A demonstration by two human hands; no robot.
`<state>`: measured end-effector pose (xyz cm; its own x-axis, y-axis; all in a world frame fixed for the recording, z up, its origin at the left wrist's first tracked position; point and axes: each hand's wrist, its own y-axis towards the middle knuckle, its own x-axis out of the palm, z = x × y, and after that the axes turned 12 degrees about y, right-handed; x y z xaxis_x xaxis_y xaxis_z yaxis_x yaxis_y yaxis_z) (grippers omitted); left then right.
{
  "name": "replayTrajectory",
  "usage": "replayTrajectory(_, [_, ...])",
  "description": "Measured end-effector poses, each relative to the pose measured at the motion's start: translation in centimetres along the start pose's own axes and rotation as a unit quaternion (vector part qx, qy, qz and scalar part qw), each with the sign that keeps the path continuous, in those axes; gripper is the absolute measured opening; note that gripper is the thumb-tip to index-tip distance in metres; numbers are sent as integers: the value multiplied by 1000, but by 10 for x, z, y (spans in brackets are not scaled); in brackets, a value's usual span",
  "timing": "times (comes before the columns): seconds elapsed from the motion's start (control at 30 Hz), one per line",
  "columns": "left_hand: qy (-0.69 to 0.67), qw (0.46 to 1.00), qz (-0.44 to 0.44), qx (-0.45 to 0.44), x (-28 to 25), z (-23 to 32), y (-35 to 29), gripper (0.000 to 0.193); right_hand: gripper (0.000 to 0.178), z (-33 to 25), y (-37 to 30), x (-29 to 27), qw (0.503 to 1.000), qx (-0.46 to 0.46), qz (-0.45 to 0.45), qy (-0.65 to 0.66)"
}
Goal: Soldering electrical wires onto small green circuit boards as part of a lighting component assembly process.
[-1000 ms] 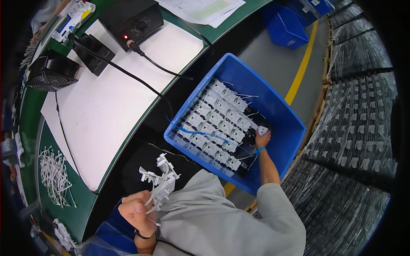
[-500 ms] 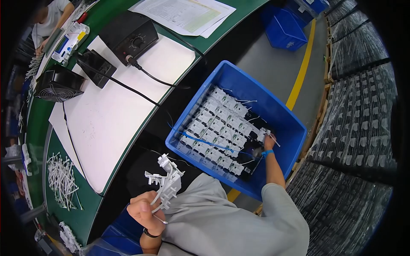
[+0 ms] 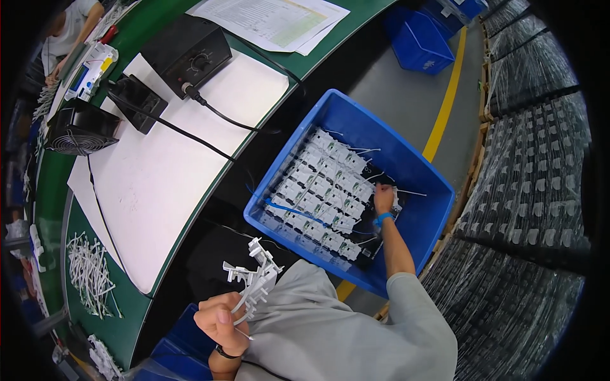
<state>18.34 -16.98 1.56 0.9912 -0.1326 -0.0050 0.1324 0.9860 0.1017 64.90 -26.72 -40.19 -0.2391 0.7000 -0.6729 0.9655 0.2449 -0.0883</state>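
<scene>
My left hand [image 3: 222,320] is closed around a white plastic housing [image 3: 257,276] with clips and pegs along its side. White cable strands run down through those fingers. On my right, my right hand [image 3: 384,200] reaches down into a blue bin [image 3: 424,174], wearing a blue wrist strap. Its fingers are curled at the right end of several rows of small white plastic units [image 3: 318,184] with short white cables. A white piece [image 3: 397,202] shows beside that hand, but what the fingertips grip is hidden.
The green workbench [image 3: 111,346] on the left carries a white sheet [image 3: 165,165], a black control box [image 3: 187,54], a small fan [image 3: 79,130], papers [image 3: 273,22] and a heap of white cables [image 3: 92,276]. Film-wrapped stacks [image 3: 527,171] stand at right. Another person [image 3: 70,38] sits far left.
My right hand has moved left and slightly away from me inside the bin, over the units. My left hand and its housing have shifted slightly right and nearer me.
</scene>
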Motion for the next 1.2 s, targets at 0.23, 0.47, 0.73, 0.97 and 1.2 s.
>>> replayTrajectory(0.23, [-12,1000,-4,-11,-3,-2,5,56,54,-1,17,35,987,130,-82,44])
replayTrajectory(0.47, [14,1000,24,-12,-5,-7,5,56,39,9,18,47,968,134,-101,187])
replayTrajectory(0.73, [10,1000,5,-13,-12,-11,4,52,27,-5,-18,44,993,-4,116,-35])
replayTrajectory(0.97, [-10,1000,2,-2,-18,-14,-2,44,26,7,-11,39,985,25,161,-54])
replayTrajectory(1.2, [-13,1000,12,-16,-19,-18,-7,40,27,18,-16,30,996,-60,58,-42])
